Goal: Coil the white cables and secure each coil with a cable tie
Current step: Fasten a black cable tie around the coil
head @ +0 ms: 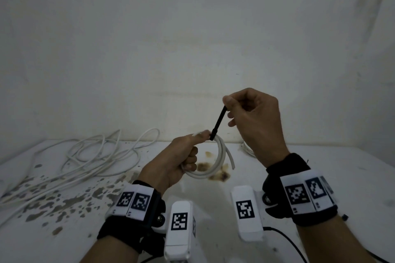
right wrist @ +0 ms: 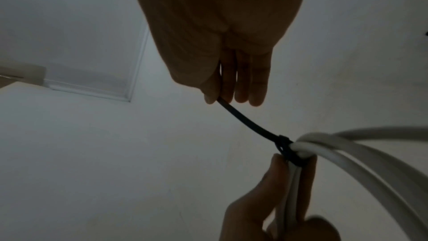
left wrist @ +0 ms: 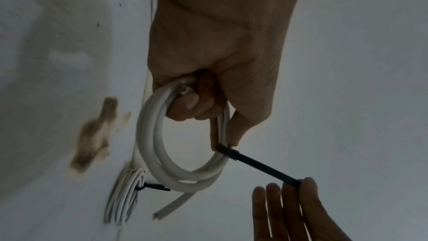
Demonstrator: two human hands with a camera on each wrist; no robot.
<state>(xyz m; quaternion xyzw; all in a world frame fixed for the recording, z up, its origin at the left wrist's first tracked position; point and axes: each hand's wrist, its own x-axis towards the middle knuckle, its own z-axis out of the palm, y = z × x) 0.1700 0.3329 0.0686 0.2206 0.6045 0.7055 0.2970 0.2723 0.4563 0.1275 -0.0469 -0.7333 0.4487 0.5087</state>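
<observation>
1. Nearest me, the person's left hand point(head: 179, 159) grips a small coil of white cable point(head: 215, 162) above the stained white table point(head: 320, 177). Its fingers are curled through the ring, and thumb and forefinger pinch the strands together at the coil's top, about 12 o'clock on the ring.

2. Right at that pinch sits the black cable tie point(head: 218, 123). Its loop is drawn round the bundled strands and its head lies against the left fingertips.

3. The tie's free tail is the axis that matters. It runs straight from the coil up towards 1 o'clock, taut, into the right hand point(head: 254, 117), which pinches the tail's end between thumb and forefinger with the other fingers loosely curled.

4. So the coil lies at 7 o'clock from the right hand, well apart from it, with the tail bridging the two. The left hand is the one touching the coil; the right touches only the tie. I judge that any further tightening pulls along that line, away from the left hand, which must brace.

5. Farther back, at 1 o'clock on the table, a finished tied coil point(left wrist: 122, 201) lies with its own black tie.

6. Farthest, at 10 o'clock, the loose white cables point(head: 85, 162) sprawl by the wall point(head: 192, 38), not yet coiled.
</observation>
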